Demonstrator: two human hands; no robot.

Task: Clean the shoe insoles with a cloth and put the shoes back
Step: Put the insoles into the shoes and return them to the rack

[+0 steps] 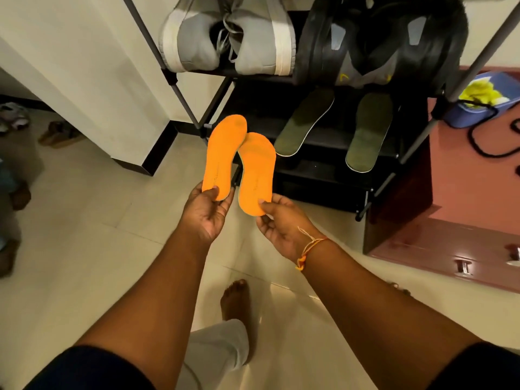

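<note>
My left hand (pixel 206 213) pinches the heel of one orange insole (pixel 223 153). The heel of a second orange insole (pixel 257 170) is pinched by my right hand (pixel 281 223). Both insoles point away from me, their toes touching, in front of a black shoe rack (pixel 323 187). Two dark green insoles (pixel 305 121) (pixel 368 130) lie on the rack's middle shelf. On the shelf above sit a grey pair of shoes (pixel 225 40) and a black pair of shoes (pixel 380 43). I see no cloth in my hands.
A blue bucket (pixel 478 105) with something yellow inside stands on a pink cabinet (pixel 464 198) to the right of the rack, beside a black cord (pixel 484 144). A cream wall corner (pixel 135 130) lies left. Sandals (pixel 59 133) rest far left. My bare foot (pixel 236 299) is on the tile floor.
</note>
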